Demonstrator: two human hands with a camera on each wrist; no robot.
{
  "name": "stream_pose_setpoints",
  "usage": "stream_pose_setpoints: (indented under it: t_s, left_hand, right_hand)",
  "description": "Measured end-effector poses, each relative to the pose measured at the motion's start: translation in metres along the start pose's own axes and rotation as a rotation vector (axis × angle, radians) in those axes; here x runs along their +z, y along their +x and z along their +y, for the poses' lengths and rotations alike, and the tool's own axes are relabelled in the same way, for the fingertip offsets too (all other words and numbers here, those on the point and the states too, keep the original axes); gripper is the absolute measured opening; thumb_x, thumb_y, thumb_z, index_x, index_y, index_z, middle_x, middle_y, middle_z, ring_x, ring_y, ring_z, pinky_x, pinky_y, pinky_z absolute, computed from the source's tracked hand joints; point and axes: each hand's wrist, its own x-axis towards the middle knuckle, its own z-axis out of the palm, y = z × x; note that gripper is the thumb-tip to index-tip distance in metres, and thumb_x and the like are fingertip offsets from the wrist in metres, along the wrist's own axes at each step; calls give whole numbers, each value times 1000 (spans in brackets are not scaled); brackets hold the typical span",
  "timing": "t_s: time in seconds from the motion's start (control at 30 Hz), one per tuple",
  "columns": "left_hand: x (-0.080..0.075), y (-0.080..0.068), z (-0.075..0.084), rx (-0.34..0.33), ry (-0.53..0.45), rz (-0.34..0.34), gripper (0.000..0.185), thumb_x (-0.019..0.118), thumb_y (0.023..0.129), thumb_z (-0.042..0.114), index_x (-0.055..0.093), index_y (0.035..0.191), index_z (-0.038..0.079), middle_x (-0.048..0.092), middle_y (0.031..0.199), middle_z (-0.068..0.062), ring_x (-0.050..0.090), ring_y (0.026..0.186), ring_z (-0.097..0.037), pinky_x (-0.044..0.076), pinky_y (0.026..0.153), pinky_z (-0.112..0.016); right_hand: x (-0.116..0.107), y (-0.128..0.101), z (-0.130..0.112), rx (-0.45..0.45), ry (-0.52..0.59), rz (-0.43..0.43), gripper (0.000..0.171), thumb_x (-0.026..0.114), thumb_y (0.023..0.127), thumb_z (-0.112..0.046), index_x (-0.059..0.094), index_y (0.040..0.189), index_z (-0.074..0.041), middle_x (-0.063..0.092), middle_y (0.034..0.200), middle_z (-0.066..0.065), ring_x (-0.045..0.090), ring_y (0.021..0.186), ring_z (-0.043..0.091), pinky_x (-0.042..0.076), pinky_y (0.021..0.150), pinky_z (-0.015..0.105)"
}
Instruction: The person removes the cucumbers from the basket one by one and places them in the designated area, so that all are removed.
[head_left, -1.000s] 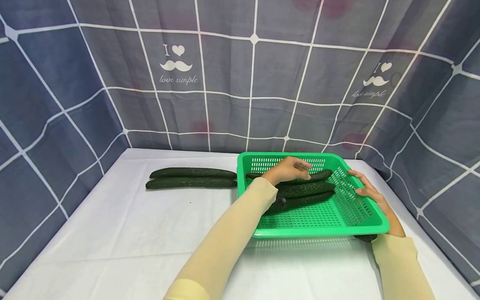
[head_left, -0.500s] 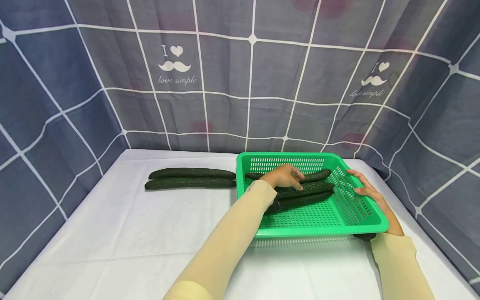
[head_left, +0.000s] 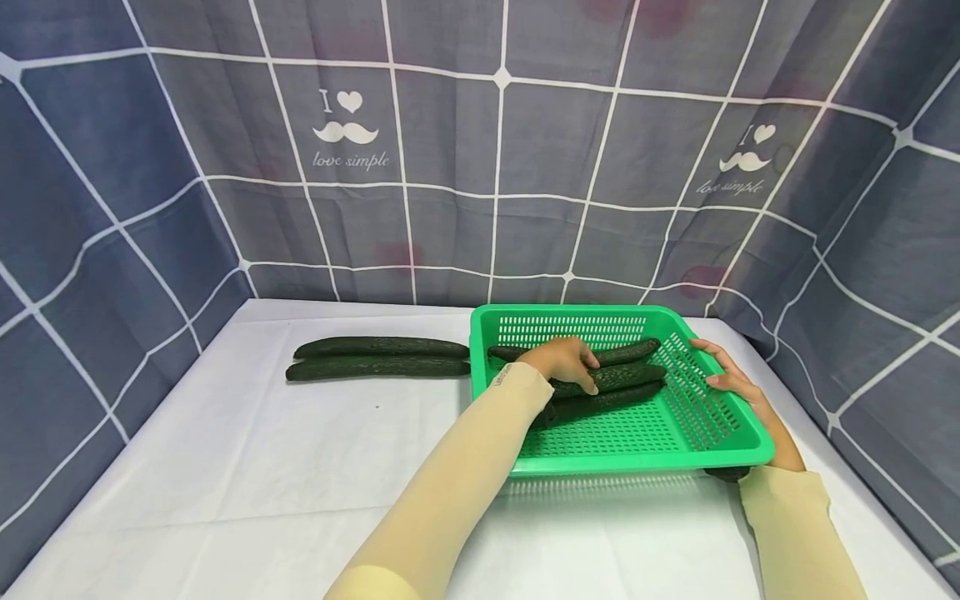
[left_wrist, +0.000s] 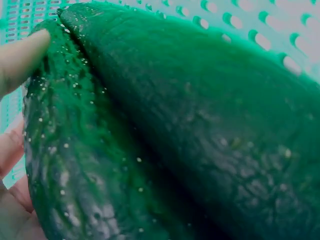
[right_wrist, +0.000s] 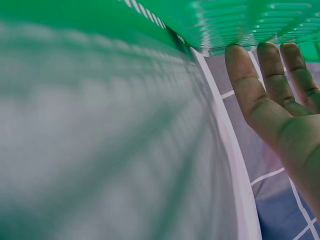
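Left hand (head_left: 564,360) fingers curled, right hand (head_left: 731,382) fingers straight

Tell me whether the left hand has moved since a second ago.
Yes. The left hand has dropped from above the rear cucumber toward the near rim of the green basket, onto the middle cucumber.

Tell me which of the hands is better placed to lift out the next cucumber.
Probably left: the left hand already grips the middle dark green cucumber; the right hand steadies the green perforated plastic basket.
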Motion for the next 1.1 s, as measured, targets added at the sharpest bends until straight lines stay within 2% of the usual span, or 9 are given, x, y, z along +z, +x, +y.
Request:
stream_pose_setpoints:
  t_s: [0.07,0.2,0.4,0.43,0.5,0.63,0.9,1.1]
  left_hand:
    - [0,0,-1,-2,25,-7,52,86,96,22,70,145,18,62,152,-1,60,136,-24,56,106,-41]
    - [2,1,-1,-1,49,-16,59,90,92,19,68,147,18,64,149,-1,63,129,-22,58,99,-36]
    - [3,1,1,10,77,-18,62,90,92,13,66,149,16,64,148,-4,62,131,-22,58,96,-33]
    - [3,1,1,11,80,-18,62,89,92,13,66,149,15,63,148,-4,61,132,-22,58,97,-33]
    - [3,0,2,9,87,-14,61,89,93,13,66,149,15,63,148,-4,61,132,-22,58,97,-33]
    - [2,-1,3,8,101,-5,59,89,93,13,67,148,16,65,145,-3,62,129,-21,59,96,-33]
    - [1,-6,4,19,133,26,55,89,93,13,70,144,14,70,128,-3,65,106,-18,59,85,-33]
    - [1,-6,5,25,157,44,52,89,92,12,73,141,14,72,126,-2,68,104,-16,60,85,-32]
  right_hand:
    - [-2,0,1,-2,13,2,78,15,95,18,44,161,-13,56,155,4,61,136,19,55,106,29]
    - [-2,0,0,1,3,-21,78,15,97,18,41,163,-14,54,158,3,60,139,19,54,109,30]
    - [-7,3,2,-70,-173,-12,77,23,96,19,48,160,-15,55,155,-3,60,134,10,53,104,20]
    - [-7,4,2,-71,-175,-12,77,23,96,19,48,160,-15,55,154,-3,60,134,9,52,103,20]
    - [-6,3,2,-57,-152,-15,76,22,96,18,47,160,-15,55,155,-2,60,135,10,52,105,21]
    - [1,0,-1,7,-33,-9,76,16,98,16,42,163,-16,54,157,1,59,139,16,54,109,29]
    - [4,0,-1,14,-7,9,76,14,99,17,41,163,-14,54,157,2,59,140,18,54,110,30]
    - [3,-1,-1,12,6,8,74,14,100,17,40,163,-13,53,158,3,59,140,19,54,109,31]
